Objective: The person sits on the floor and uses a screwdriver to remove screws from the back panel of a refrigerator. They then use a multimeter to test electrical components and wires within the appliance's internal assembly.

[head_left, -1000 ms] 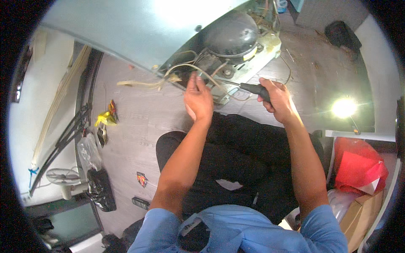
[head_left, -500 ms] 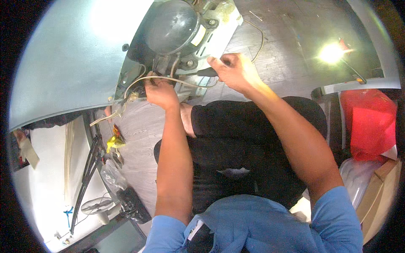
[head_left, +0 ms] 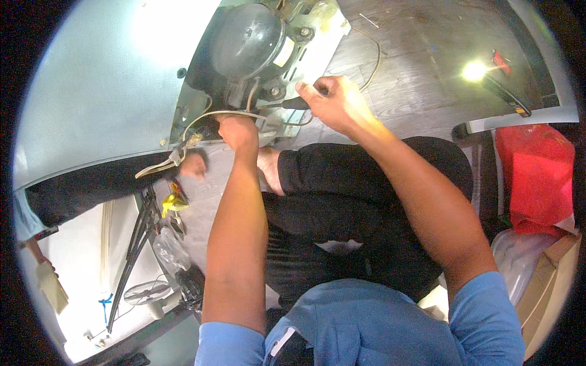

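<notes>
A round black compressor (head_left: 247, 39) sits on a pale metal base plate (head_left: 326, 39) in the open bottom of a large light-blue cabinet (head_left: 104, 91). My right hand (head_left: 342, 110) is closed around the black handle of a screwdriver (head_left: 296, 104), its shaft pointing left to the parts below the compressor. My left hand (head_left: 240, 131) reaches in among those parts; its fingers are hidden there. A beige cord (head_left: 287, 122) loops across in front, between my hands, and its bundled end (head_left: 162, 166) hangs out at the left.
A lit work lamp (head_left: 503, 94) lies on the floor to the right. Beyond my right arm are a red bag (head_left: 537, 177) and a cardboard box (head_left: 552, 293). Another person's dark-trousered leg (head_left: 97, 186) extends in from the left. A yellow item (head_left: 174, 204) and a fan (head_left: 146, 293) are lower left.
My left hand has pushed deeper, and its fingers have gone out of sight. The screwdriver has shifted slightly left. Another person's leg has come in at the left.
</notes>
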### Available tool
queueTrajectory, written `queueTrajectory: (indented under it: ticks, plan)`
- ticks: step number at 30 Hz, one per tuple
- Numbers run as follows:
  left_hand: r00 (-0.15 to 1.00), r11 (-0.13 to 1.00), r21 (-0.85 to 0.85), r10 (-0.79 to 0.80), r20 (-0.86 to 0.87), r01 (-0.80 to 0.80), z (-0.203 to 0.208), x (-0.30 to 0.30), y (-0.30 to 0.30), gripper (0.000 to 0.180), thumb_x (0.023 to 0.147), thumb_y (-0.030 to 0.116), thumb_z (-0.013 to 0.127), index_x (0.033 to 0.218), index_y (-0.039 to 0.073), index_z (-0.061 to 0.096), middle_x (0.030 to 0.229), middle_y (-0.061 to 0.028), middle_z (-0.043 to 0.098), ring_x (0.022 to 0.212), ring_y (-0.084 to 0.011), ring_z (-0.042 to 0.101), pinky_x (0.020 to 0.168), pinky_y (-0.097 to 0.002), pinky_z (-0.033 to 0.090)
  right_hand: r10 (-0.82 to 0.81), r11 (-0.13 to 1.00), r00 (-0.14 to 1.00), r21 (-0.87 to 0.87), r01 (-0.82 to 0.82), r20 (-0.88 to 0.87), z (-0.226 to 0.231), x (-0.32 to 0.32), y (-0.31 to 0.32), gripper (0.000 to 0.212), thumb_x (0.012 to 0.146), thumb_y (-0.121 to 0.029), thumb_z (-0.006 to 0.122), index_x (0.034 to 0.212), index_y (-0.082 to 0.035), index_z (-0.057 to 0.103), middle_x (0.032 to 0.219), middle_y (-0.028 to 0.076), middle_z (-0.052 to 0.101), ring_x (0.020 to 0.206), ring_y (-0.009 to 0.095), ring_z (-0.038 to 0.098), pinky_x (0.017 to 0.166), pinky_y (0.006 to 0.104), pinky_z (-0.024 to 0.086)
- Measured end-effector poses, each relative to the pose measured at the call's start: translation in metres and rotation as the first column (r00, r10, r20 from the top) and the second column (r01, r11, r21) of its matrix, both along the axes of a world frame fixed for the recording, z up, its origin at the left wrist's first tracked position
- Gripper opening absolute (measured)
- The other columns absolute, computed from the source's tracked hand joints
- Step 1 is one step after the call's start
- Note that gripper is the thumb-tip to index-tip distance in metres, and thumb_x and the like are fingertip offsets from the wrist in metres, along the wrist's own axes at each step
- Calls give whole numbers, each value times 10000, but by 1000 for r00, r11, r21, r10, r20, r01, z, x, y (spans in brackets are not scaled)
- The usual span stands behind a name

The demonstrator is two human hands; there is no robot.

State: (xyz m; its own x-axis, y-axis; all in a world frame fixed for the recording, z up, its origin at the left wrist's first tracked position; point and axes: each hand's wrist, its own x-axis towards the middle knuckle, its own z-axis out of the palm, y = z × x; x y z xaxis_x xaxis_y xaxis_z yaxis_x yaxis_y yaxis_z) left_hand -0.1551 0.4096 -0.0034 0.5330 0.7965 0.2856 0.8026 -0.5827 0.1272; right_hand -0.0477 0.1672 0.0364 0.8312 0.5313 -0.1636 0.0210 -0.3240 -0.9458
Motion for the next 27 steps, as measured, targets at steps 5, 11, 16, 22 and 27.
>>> queueTrajectory:
  ticks: [5, 11, 16, 22, 27]
  plan:
    - [995, 990, -139, 3, 99, 11, 19, 1, -23, 411, 825, 70, 578, 1206, -73, 519, 911, -302, 679, 895, -437, 681, 787, -485, 550, -4, 1000, 1000, 11, 4, 19, -4, 4, -4, 536, 889, -495, 595, 790, 25, 679, 627, 189, 611, 626, 275, 627, 642, 423, 491]
    - [970, 991, -19, -123, 212, 130, 22, -10, -26, 352, 836, 79, 565, 1170, -26, 603, 924, -261, 694, 865, -409, 690, 767, -474, 531, -49, 998, 995, 54, 44, 89, -13, 2, 3, 505, 878, -460, 608, 833, 36, 687, 670, 218, 633, 657, 310, 645, 663, 420, 500]
    - [878, 999, 20, -52, 476, 49, 18, -3, -41, 229, 855, 82, 566, 1022, -25, 679, 876, -244, 697, 801, -402, 689, 729, -460, 528, 11, 998, 998, 54, -14, 57, -11, -4, 5, 468, 870, -436, 619, 894, 24, 700, 736, 225, 656, 721, 346, 665, 698, 433, 511]
    - [821, 999, -40, 49, 568, -32, 4, 2, -39, 252, 876, 77, 554, 1083, -26, 652, 981, -240, 694, 909, -410, 673, 810, -451, 521, 37, 995, 996, 84, -45, 86, -9, -7, 7, 505, 865, -468, 638, 826, 34, 675, 726, 252, 646, 718, 377, 663, 710, 458, 516]
    - [831, 999, -8, 41, 555, -44, 1, 8, -47, 246, 881, 49, 552, 1105, -37, 607, 1025, -271, 669, 987, -433, 644, 840, -473, 493, 79, 996, 993, 27, -82, 91, -2, -5, 2, 509, 885, -476, 616, 832, 26, 686, 738, 262, 651, 699, 375, 665, 689, 462, 513]
